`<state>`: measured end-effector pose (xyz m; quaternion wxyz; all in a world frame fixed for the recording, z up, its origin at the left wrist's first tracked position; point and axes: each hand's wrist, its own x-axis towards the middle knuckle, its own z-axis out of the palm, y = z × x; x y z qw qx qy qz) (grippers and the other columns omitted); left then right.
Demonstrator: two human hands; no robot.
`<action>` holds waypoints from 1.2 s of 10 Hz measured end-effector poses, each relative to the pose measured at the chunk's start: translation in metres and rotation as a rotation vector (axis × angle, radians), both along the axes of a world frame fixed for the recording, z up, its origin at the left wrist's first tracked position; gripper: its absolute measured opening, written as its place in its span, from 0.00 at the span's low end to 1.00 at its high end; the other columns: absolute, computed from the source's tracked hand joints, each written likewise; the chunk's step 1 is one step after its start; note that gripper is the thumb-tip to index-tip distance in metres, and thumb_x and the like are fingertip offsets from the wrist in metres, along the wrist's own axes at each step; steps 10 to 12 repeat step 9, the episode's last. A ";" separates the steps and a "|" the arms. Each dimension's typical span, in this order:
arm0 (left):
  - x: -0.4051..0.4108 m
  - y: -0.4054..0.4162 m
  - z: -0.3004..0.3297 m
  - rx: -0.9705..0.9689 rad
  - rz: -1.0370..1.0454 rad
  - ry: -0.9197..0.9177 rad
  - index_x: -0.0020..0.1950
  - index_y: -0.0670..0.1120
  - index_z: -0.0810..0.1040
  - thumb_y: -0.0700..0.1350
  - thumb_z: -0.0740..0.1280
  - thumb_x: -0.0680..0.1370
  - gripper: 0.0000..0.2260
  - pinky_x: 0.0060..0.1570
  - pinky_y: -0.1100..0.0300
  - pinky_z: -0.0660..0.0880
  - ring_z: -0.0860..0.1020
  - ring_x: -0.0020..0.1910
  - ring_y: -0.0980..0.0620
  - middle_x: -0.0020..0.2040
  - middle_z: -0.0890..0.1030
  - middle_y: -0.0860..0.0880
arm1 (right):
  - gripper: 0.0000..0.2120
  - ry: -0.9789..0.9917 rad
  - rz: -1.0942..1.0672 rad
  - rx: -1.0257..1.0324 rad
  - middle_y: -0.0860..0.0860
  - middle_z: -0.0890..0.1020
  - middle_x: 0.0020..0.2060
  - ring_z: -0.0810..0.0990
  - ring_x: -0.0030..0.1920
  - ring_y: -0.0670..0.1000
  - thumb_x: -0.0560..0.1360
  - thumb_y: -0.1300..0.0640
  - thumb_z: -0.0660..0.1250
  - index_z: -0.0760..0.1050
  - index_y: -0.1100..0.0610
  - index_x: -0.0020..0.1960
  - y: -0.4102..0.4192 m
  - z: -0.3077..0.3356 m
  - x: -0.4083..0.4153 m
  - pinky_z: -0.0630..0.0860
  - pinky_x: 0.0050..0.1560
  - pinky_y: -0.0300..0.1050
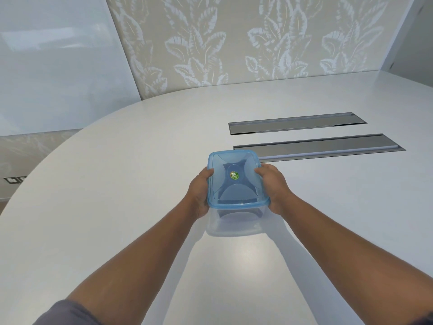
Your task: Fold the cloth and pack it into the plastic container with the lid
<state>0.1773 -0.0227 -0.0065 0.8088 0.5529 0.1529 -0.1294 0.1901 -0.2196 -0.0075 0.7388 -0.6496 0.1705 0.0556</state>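
a clear plastic container [234, 221] with a blue lid [236, 179] sits on the white table [117, 184], near its middle and just in front of the person. the lid is on top and covers the whole opening, with a small round green and yellow sticker [234, 175] at its centre. the left hand [199, 195] grips the container's left side, thumb hooked over the lid's left edge and the other fingers hidden behind the wall. the right hand [273, 188] grips the right side the same way, thumb curled onto the lid's right edge. both forearms reach in from the near edge, and a grey sleeve [68, 313] shows at the lower left. through the clear wall only a dark curved shape shows, and whether that is the cloth cannot be told. just beyond the container, close to its far right corner, a long grey recessed slot [328, 144] lies in the tabletop, and a second slot [297, 121] lies parallel farther back. behind the table stands a wall panel [257, 43] with a pale leaf pattern, and a glossy white panel [58, 55] stands to the left.
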 end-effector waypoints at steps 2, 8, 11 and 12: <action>-0.005 0.007 -0.001 -0.023 0.038 -0.001 0.69 0.44 0.79 0.50 0.58 0.85 0.18 0.51 0.45 0.82 0.83 0.51 0.40 0.60 0.84 0.40 | 0.14 0.006 0.000 0.130 0.54 0.85 0.46 0.83 0.41 0.56 0.74 0.58 0.62 0.82 0.53 0.55 0.006 -0.003 -0.003 0.81 0.41 0.51; -0.019 0.011 0.020 0.465 0.043 -0.196 0.82 0.52 0.58 0.54 0.58 0.85 0.26 0.70 0.52 0.63 0.65 0.75 0.52 0.77 0.64 0.54 | 0.29 -0.166 0.076 -0.289 0.47 0.67 0.77 0.70 0.70 0.50 0.80 0.44 0.61 0.63 0.48 0.79 -0.005 0.017 -0.024 0.68 0.63 0.48; -0.026 0.006 0.041 0.774 0.030 -0.409 0.84 0.49 0.51 0.51 0.56 0.86 0.28 0.80 0.47 0.52 0.51 0.82 0.51 0.84 0.51 0.52 | 0.32 -0.304 0.106 -0.535 0.48 0.63 0.80 0.64 0.77 0.52 0.81 0.43 0.61 0.58 0.49 0.82 -0.004 0.036 -0.035 0.63 0.72 0.49; -0.026 0.006 0.041 0.774 0.030 -0.409 0.84 0.49 0.51 0.51 0.56 0.86 0.28 0.80 0.47 0.52 0.51 0.82 0.51 0.84 0.51 0.52 | 0.32 -0.304 0.106 -0.535 0.48 0.63 0.80 0.64 0.77 0.52 0.81 0.43 0.61 0.58 0.49 0.82 -0.004 0.036 -0.035 0.63 0.72 0.49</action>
